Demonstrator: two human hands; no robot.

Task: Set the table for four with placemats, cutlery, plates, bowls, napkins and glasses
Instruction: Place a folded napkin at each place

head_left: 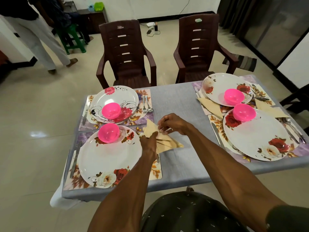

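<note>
Over the middle of the grey table (pixel 182 166), both my hands hold folded beige napkins (pixel 165 142). My left hand (pixel 149 144) grips the bundle from below; my right hand (pixel 172 123) pinches its top edge. To the left lie two floral placemats, each with a white flowered plate (pixel 107 158) (pixel 117 99) and a pink bowl (pixel 108 132) (pixel 111 110). Two more plates (pixel 260 141) (pixel 220 86) with pink bowls (pixel 244 112) (pixel 233 96) sit at the right, with napkins (pixel 211 106) (pixel 270 110) beside them. Knives, forks and spoons flank the plates.
Two dark brown plastic chairs (pixel 127 54) (pixel 200 47) stand at the table's far side. A person in light trousers (pixel 41 44) stands at the far left near a green stool (pixel 73 39). A dark chair edge (pixel 297 97) shows at the right.
</note>
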